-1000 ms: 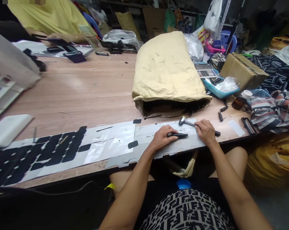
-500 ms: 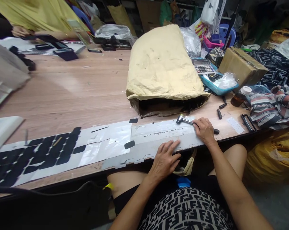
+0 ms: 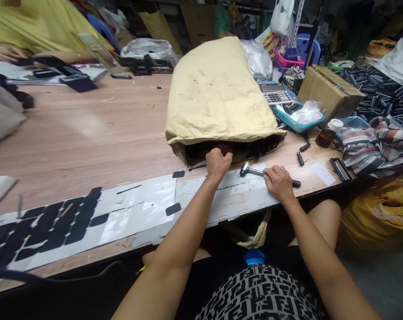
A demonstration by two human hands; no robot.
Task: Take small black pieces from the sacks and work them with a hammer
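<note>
My left hand point(image 3: 219, 162) reaches into the dark mouth of a large yellowish paper sack point(image 3: 218, 93) lying on the table. Its fingertips are hidden inside, so I cannot tell what they touch. Small black pieces show dimly at the right of the opening. My right hand point(image 3: 278, 183) has its fingers curled over the handle of a small hammer point(image 3: 255, 171), which lies with its metal head pointing left. Under both forearms runs a grey-white board point(image 3: 235, 200) along the table edge.
Black rounded pieces point(image 3: 54, 222) lie on a white sheet point(image 3: 141, 218) to the left. Rightward are a blue basket point(image 3: 298, 122), a calculator point(image 3: 275, 94), a cardboard box point(image 3: 330, 91), a brown bottle point(image 3: 326, 137) and a striped cloth point(image 3: 378, 144). A co-worker's hand point(image 3: 10, 52) shows at upper left.
My left hand has moved from the board's front edge up and forward into the sack's mouth. My right hand stays on the hammer. The whole view has shifted slightly.
</note>
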